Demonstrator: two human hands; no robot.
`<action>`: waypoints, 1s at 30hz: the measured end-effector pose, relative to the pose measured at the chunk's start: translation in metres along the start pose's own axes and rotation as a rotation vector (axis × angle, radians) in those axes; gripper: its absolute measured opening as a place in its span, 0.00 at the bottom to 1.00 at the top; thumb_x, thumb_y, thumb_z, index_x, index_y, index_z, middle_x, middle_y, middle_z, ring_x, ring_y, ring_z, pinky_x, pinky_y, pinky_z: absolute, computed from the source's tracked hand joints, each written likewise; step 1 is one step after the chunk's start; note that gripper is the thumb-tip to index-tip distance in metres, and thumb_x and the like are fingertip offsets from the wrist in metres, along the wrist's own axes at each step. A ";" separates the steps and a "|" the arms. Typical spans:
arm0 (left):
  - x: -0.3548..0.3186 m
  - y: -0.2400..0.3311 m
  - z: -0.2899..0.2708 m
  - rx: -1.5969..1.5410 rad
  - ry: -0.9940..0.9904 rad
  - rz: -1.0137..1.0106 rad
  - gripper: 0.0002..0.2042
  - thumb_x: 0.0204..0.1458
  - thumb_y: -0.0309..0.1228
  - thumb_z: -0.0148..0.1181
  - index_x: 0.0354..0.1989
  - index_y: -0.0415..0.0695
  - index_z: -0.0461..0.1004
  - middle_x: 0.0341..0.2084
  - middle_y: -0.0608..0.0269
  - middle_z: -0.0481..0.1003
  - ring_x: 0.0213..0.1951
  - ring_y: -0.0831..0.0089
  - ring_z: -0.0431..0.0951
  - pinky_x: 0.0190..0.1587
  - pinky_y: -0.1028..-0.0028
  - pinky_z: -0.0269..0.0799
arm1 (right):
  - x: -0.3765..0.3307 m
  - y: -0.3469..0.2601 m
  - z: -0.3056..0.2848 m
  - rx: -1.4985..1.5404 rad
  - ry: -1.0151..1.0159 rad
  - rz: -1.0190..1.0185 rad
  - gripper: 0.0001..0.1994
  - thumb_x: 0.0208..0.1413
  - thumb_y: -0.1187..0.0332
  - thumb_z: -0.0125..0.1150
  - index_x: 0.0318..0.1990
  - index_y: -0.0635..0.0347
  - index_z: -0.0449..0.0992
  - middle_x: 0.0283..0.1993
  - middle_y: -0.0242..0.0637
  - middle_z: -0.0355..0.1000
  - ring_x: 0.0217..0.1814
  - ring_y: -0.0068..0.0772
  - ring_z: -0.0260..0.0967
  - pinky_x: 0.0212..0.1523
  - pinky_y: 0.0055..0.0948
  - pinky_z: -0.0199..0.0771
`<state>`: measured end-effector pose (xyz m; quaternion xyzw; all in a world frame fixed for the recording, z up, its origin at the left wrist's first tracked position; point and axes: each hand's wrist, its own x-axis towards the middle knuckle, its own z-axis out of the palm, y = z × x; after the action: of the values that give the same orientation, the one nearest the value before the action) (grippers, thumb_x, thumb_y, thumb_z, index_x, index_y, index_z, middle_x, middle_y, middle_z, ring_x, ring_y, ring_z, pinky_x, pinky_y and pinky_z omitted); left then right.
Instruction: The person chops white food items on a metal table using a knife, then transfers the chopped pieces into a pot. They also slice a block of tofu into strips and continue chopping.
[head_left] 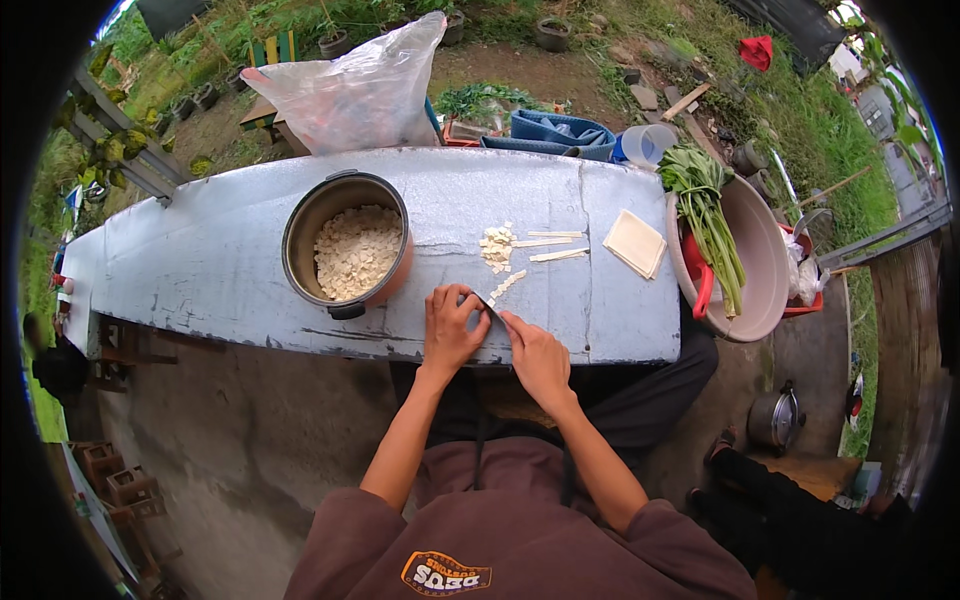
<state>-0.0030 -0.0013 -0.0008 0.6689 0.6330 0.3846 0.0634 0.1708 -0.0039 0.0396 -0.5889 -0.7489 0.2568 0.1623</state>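
At the near edge of a silvery counter (pixel 200 255), the right hand (pixel 540 358) has its grip clamped on a knife (pixel 493 310), the left hand (pixel 451 328) curls beside it, its hold impossible to tell, and pale cut pieces (pixel 497 248) lie just beyond.

Small pale squares (pixel 509 284) lie lined up beside the knife (pixel 495 309)

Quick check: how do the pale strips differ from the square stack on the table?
The pale strips are long and narrow; the square stack is broad. The strips lie beside the small cut pieces; the stack lies farther right. Both are pale and rest on the table.
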 end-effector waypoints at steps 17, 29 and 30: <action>-0.006 0.000 -0.002 -0.025 0.040 0.005 0.05 0.47 0.31 0.74 0.28 0.48 0.83 0.35 0.65 0.76 0.46 0.62 0.74 0.51 0.61 0.65 | 0.000 -0.001 -0.024 0.171 -0.030 0.157 0.16 0.72 0.57 0.50 0.61 0.42 0.80 0.49 0.48 0.81 0.51 0.57 0.78 0.50 0.48 0.77; 0.024 0.000 0.026 0.222 -0.130 0.039 0.51 0.52 0.65 0.64 0.79 0.52 0.51 0.75 0.51 0.52 0.77 0.49 0.49 0.77 0.52 0.46 | 0.030 0.062 -0.030 -0.007 0.412 0.094 0.15 0.71 0.59 0.55 0.60 0.43 0.82 0.35 0.41 0.77 0.37 0.47 0.77 0.40 0.44 0.76; 0.033 -0.001 0.033 0.226 -0.114 0.051 0.51 0.52 0.66 0.63 0.79 0.51 0.50 0.75 0.50 0.52 0.77 0.50 0.49 0.77 0.52 0.45 | 0.034 0.066 -0.030 -0.044 0.451 0.068 0.15 0.70 0.60 0.56 0.59 0.43 0.82 0.33 0.39 0.75 0.35 0.45 0.76 0.38 0.43 0.76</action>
<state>0.0125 0.0412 -0.0098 0.7082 0.6506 0.2738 0.0137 0.2318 0.0464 0.0242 -0.6596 -0.6790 0.1074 0.3040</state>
